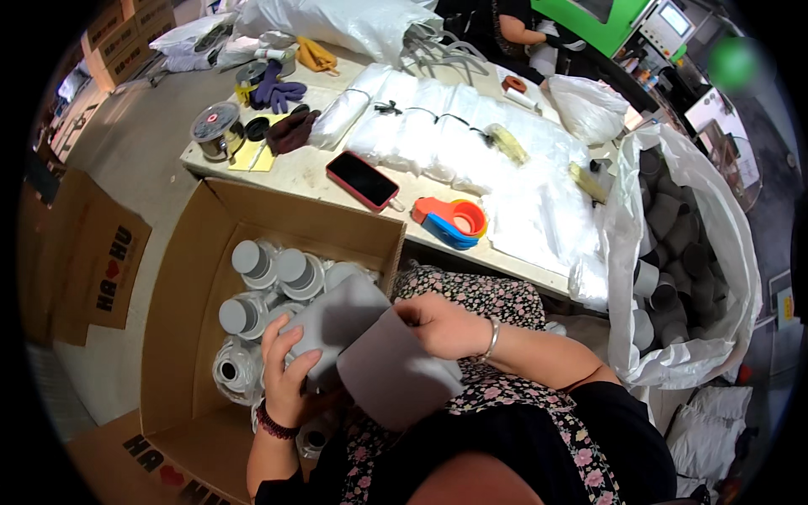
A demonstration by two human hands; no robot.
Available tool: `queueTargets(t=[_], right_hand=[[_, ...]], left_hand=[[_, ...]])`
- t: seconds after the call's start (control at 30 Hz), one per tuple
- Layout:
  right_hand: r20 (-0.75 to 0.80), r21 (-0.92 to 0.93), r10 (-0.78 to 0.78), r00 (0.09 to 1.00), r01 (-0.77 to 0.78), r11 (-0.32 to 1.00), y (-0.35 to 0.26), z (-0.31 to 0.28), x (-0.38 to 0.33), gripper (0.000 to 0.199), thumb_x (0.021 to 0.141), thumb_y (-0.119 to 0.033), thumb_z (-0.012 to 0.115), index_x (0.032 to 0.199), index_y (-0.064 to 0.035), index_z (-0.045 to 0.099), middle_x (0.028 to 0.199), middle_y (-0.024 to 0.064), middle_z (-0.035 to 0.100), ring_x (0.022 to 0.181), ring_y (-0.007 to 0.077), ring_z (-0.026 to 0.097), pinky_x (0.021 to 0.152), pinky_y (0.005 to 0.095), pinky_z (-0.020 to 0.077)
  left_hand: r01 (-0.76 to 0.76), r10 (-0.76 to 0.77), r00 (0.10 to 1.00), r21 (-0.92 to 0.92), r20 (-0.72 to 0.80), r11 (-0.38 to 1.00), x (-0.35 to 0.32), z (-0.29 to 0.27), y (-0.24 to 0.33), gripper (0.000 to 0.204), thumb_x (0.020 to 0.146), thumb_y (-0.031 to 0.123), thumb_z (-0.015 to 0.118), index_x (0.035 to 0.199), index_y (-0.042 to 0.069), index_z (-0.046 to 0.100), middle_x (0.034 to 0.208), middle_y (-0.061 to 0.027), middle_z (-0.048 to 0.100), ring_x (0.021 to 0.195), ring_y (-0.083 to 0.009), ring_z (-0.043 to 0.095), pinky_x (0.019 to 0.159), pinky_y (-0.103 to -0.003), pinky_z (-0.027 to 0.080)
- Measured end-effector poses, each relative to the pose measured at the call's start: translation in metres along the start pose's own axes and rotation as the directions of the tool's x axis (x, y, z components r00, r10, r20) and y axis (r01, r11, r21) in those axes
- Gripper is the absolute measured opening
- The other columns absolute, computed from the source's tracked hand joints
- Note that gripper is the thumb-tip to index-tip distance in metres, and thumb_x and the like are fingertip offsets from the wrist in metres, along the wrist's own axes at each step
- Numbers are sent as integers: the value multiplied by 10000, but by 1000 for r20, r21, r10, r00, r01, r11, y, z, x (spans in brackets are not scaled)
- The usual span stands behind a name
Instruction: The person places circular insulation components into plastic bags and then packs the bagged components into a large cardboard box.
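Observation:
Over my lap I hold a grey plastic pipe fitting (400, 370) with two wide round sections set at an angle. My left hand (284, 379), fingers curved, supports its far left section. My right hand (450, 326) grips the nearer section's upper edge, with the fingertips partly hidden by it. Just left of my hands stands an open cardboard box (177, 320). Inside it are several grey fittings (240, 316) in clear plastic wrap. To my right, a large white sack (627, 244) holds many loose grey fittings (673, 219).
Ahead is a table (311, 189) with a phone (364, 179), orange and blue tape holders (454, 220), bundled clear bags (438, 126), gloves (278, 88) and a metal container (216, 130). Another person's arm (518, 29) shows beyond it. Cardboard boxes (93, 252) stand at the left.

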State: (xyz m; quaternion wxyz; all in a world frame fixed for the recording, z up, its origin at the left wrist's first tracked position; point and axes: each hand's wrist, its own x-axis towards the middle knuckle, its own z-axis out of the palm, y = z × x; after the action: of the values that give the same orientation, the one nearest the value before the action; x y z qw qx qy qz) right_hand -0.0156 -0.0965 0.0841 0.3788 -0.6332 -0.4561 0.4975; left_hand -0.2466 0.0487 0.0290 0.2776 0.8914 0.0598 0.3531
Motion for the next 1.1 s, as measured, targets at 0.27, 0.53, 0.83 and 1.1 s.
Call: queueTargets(t=[0.27,0.53,0.83,1.1], right_hand=[[-5,-1,-98,995,98,995,3,0,3,178,872,-112,587,1013,-17,642,858,137,678,770,162,621,736,323,486],[-55,208,-52,997,62,976,-3,-18,0,150,889,-87,572,996,-7,641,859,83,685,779,115,598,744,297,499],[-27,125,-250,968,251,960,8,-29,14,184,807,-89,651,977,-20,673,1100,132,608,990,190,576,849,315,472],[-97,-645,-325,941,189,740,14,-15,28,192,802,0,549,971,12,637,1014,115,635,899,231,612,805,347,480]], left_hand=[[35,-34,999,-105,5,994,-2,7,-10,840,451,148,886,1186,170,479,1279,-131,427,1219,-442,405,984,-546,363],[67,-75,996,-149,-50,987,14,8,-3,779,511,143,854,1189,127,472,1282,-154,423,1230,-408,408,1000,-509,368],[341,-496,823,-456,-277,822,5,-3,-28,826,665,266,811,1343,55,389,1364,-132,406,1276,-265,393,1073,-388,300],[335,-862,497,-894,-100,297,-22,-3,-24,569,805,50,656,1315,109,412,1216,-97,489,1041,-180,540,862,-304,468]])
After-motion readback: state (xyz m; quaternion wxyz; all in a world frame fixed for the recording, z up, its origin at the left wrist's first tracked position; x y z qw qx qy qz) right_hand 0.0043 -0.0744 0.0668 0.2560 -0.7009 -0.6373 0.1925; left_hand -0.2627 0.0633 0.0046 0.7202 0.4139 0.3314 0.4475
